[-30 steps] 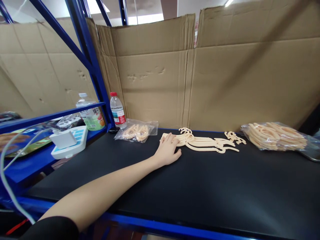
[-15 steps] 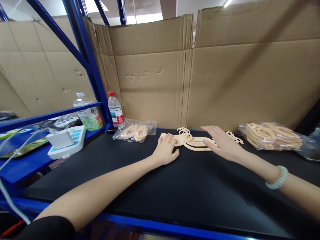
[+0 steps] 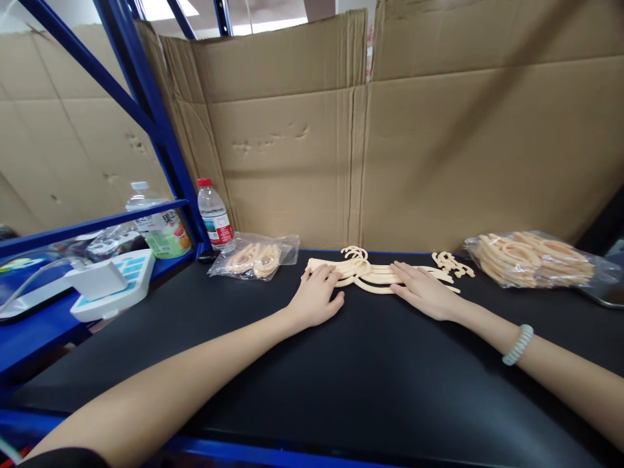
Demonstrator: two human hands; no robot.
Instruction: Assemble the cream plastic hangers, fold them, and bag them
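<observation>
Single head view (worn camera), looking forward-down over black tabletop [image 3: 341, 364], cardboard wall [image 3: 439, 149] close behind.

Counts on and beside the black bench

Two hands lie on the bench, the left hand [image 3: 316, 299] and the right hand [image 3: 423, 292], with one beaded bracelet [image 3: 517, 344] on the right wrist. One loose pile of cream plastic hangers [image 3: 370, 276] lies between them; how many are stacked in it cannot be told. Two clear bags of hangers show, a small bag [image 3: 253, 257] and a large bag [image 3: 533, 260]. Two bottles stand at the left, a red-capped bottle [image 3: 213, 213] and a white-capped bottle [image 3: 160, 224]. One white charger [image 3: 97, 279] rests on the blue shelf.
</observation>
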